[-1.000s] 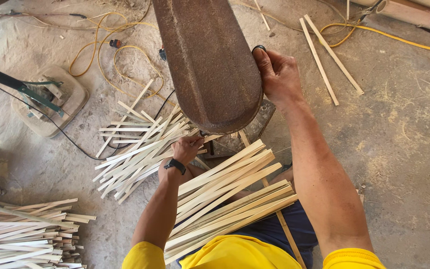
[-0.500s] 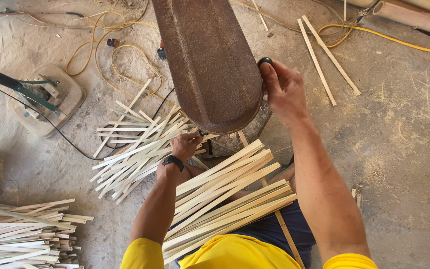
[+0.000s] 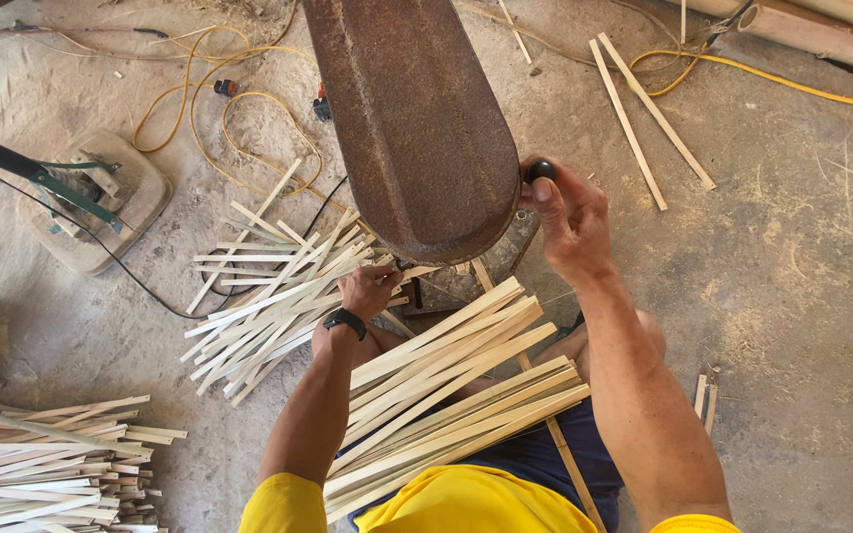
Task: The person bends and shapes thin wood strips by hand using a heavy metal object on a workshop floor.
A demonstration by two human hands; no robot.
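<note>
gripping black knob (image 3: 540, 171) with right hand (image 3: 570, 222); left hand (image 3: 367, 291) closed on strip (image 3: 417, 273).

The machine housing (image 3: 412, 128) at twelve o'clock was rough, rusted metal; the strips (image 3: 446, 395) were pale, matt wood; the knob (image 3: 541, 171) glossy black.

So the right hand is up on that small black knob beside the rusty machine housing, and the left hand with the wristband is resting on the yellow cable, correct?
Not quite. In the head view the left hand is not on the yellow cable, which lies apart on the floor; it is at the light wooden strips under the rusty housing. The right hand is indeed on the black knob.
</note>
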